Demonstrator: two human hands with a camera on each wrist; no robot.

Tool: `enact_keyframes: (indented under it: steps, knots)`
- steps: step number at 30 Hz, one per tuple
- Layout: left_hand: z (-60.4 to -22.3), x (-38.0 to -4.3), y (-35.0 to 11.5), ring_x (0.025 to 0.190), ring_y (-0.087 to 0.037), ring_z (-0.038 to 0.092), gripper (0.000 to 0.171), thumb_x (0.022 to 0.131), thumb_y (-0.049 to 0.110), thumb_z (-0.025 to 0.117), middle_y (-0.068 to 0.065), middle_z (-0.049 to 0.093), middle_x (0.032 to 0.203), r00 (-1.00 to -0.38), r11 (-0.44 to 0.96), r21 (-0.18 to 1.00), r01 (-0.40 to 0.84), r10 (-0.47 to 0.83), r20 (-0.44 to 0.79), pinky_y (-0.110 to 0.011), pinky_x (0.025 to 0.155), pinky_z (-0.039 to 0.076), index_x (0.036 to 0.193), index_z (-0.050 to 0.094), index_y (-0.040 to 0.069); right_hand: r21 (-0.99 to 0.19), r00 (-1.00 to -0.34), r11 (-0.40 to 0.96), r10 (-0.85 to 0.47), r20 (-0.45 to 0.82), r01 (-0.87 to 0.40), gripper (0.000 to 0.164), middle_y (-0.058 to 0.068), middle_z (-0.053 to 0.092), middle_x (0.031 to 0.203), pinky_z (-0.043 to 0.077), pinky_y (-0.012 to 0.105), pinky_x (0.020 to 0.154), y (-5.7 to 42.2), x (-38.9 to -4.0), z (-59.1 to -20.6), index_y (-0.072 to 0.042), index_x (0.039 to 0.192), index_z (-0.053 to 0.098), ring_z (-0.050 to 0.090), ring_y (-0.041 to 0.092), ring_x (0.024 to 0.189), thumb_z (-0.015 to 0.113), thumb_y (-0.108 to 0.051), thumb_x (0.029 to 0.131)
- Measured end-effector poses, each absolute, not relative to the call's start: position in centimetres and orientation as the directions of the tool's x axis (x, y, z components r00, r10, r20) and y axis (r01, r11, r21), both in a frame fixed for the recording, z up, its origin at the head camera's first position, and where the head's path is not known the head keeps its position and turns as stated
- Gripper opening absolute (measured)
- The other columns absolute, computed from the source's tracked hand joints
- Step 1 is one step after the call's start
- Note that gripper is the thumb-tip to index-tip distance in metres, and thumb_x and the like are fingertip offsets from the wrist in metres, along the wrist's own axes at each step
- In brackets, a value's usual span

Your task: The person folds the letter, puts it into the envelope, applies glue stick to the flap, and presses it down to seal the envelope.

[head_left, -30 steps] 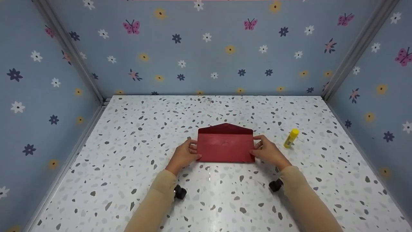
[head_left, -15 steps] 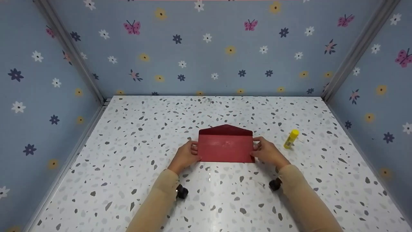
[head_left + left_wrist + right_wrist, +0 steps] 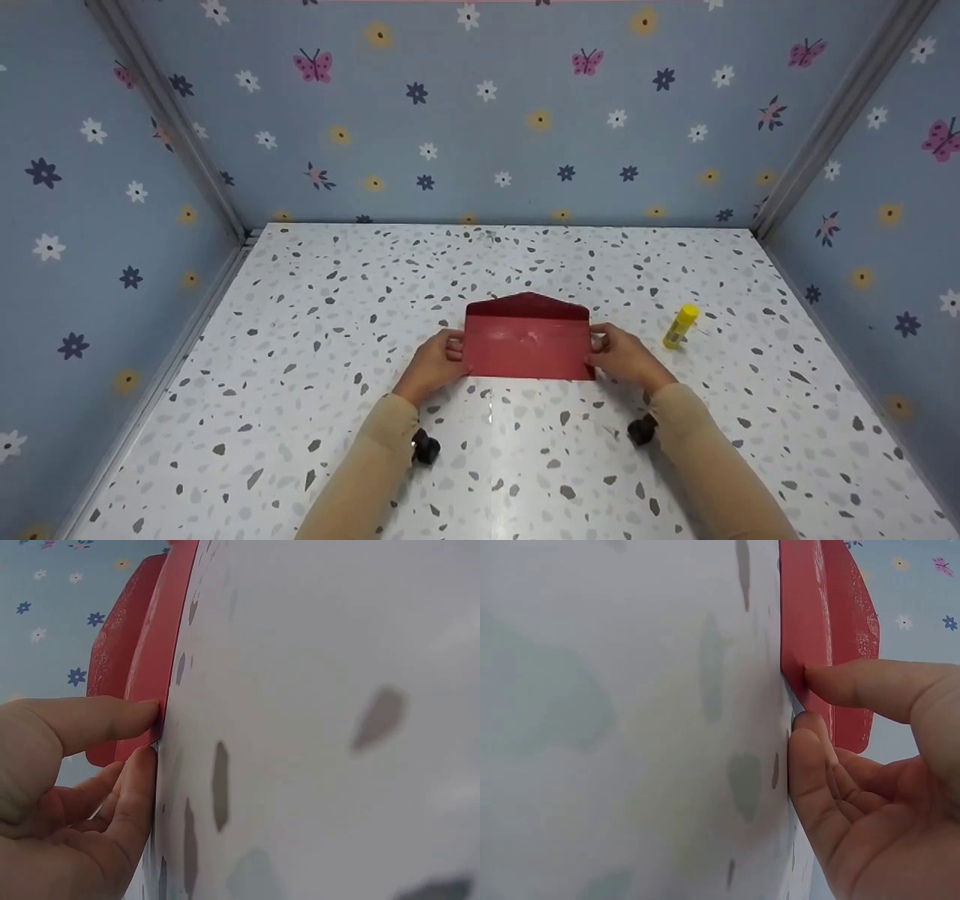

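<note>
A red envelope (image 3: 529,349) lies on the speckled table with its darker pointed flap (image 3: 529,305) raised along the far side. My left hand (image 3: 433,365) pinches its left end, thumb on the front face and fingers behind. At the opposite end my right hand (image 3: 628,358) holds it the same way. In the left wrist view the envelope (image 3: 161,637) is caught between thumb and fingertips close to the tabletop. Whitish streaks show on the flap (image 3: 855,622) in the right wrist view, where thumb and fingers sit at the envelope's near corner.
A yellow glue stick (image 3: 680,326) stands to the right of my right hand. The white speckled table (image 3: 337,285) is bounded by blue flowered panels (image 3: 480,112) at the back and both sides. A small black device (image 3: 426,448) sits at each wrist.
Almost nothing differs. Both hands keep their hold on the envelope, and the whole head view has shifted very slightly.
</note>
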State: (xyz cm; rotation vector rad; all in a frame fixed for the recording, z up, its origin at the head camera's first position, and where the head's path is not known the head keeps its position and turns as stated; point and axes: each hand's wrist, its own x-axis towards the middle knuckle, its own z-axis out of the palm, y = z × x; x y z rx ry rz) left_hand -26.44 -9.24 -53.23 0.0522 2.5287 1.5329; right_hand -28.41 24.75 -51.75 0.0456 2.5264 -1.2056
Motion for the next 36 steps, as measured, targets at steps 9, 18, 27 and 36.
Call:
enact_keyframes:
  steps: [9,18,27,36]
  knots:
    - [-53.15,-26.71,-9.24,0.1,-0.02,0.061,0.056,0.083,-0.001,0.073,-0.008,0.063,0.109,-0.981,0.461,0.884,-0.078,0.124,-0.151,-0.034,0.09,0.051,0.136,0.055,0.0,-0.754,-0.938,0.637,-0.141,-0.316,0.158,0.055,0.01,0.059,0.111,0.049,0.031,0.071,25.03,-28.47,-51.77,-0.011,0.144,0.047,0.057,0.02,0.084,0.07,-0.019,0.094]
    - [-53.02,-26.78,-9.19,0.098,-0.019,0.054,0.049,0.084,0.002,0.075,-0.006,0.059,0.106,-0.977,0.534,0.842,-0.072,0.13,-0.167,-0.034,0.091,0.048,0.132,0.061,0.002,-0.753,-0.931,0.632,-0.136,-0.338,0.181,0.053,0.01,0.058,0.111,0.048,0.031,0.069,25.14,-28.31,-51.69,-0.013,0.143,0.048,0.057,0.02,0.08,0.07,-0.019,0.095]
    - [-52.49,-26.53,-9.25,0.096,-0.02,0.053,0.046,0.085,0.002,0.074,-0.007,0.057,0.103,-0.975,0.546,0.836,-0.056,0.152,-0.164,-0.034,0.089,0.047,0.13,0.062,0.002,-0.755,-0.93,0.634,-0.155,-0.334,0.166,0.052,0.01,0.058,0.109,0.049,0.031,0.069,25.1,-28.44,-51.81,-0.014,0.143,0.048,0.057,0.02,0.079,0.068,-0.02,0.096]
    - [-52.56,-26.55,-9.34,0.094,-0.019,0.053,0.047,0.085,0.003,0.074,-0.007,0.058,0.102,-0.975,0.55,0.834,-0.039,0.163,-0.153,-0.034,0.089,0.047,0.13,0.062,0.001,-0.757,-0.926,0.645,-0.214,-0.311,0.105,0.054,0.011,0.061,0.104,0.051,0.033,0.074,25.71,-28.61,-51.33,-0.009,0.148,0.042,0.059,0.022,0.083,0.061,-0.024,0.1]
